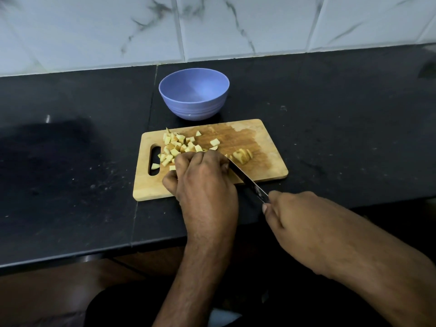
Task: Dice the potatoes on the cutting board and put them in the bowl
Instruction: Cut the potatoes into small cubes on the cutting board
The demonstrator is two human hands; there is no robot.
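Black counter (70, 161) — left hand (203, 185) curled on potato pieces (175, 147), right hand (297, 223) gripping knife (247, 182).

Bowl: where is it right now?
Head view: the blue bowl stands empty on the black counter, just behind the cutting board's far edge, left of frame centre, in front of the tiled wall.

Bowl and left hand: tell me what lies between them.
In the head view, the far part of the board with the diced potato lies between the bowl and the left hand.
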